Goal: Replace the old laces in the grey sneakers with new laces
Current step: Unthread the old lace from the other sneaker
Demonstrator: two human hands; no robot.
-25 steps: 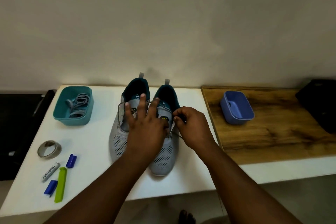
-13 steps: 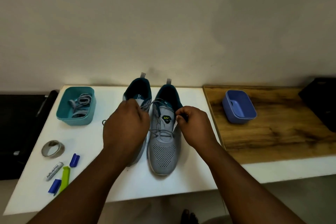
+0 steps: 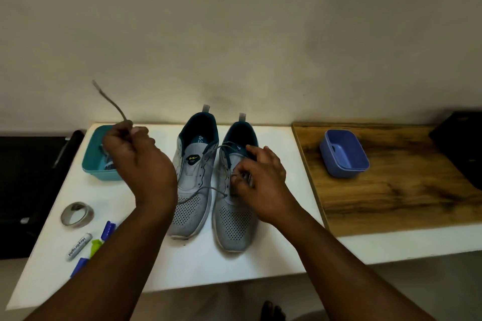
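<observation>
The left hand (image 3: 135, 156) is raised over the teal bin (image 3: 91, 161), fingers curled around a grey lace (image 3: 114, 104) whose end flicks upward. The right hand (image 3: 260, 180) pinches the lacing on the right grey sneaker (image 3: 234, 219), beside the unlaced left sneaker (image 3: 191, 206) on the white table (image 3: 182, 266).

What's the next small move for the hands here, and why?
Probably keep drawing the old lace out to the left with the left hand, which grips it raised over the teal bin. The lace is threaded through the right sneaker, where the right hand pinches at the eyelets.
</observation>
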